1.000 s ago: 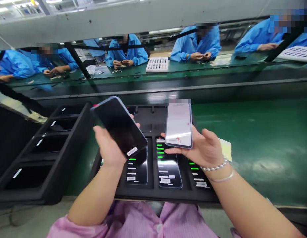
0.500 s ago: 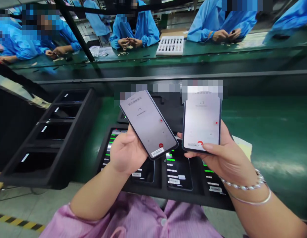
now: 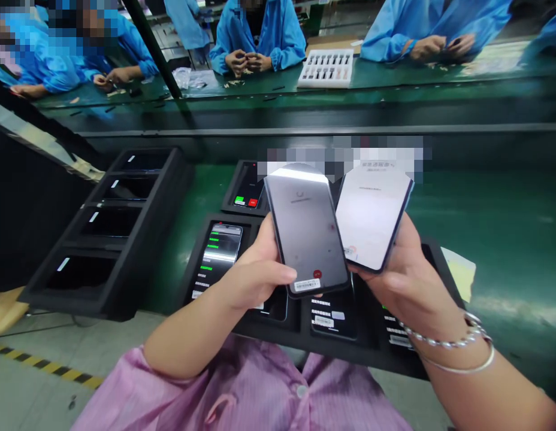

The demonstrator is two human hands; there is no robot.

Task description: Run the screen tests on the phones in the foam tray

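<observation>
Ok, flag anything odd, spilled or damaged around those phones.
Nothing visible looks spilled or damaged. One mild oddity: beneath the front held phone, a tray phone bears two pale labels; its right neighbour shows only one.

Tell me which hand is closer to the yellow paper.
Right: the right hand is just left of the yellow paper; the left hand is much farther left.

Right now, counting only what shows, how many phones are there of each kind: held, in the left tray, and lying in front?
Held phones: 2
Phones in the left tray: 4
Phones lying in front: 5, some partly covered
Total in view: 11
</observation>
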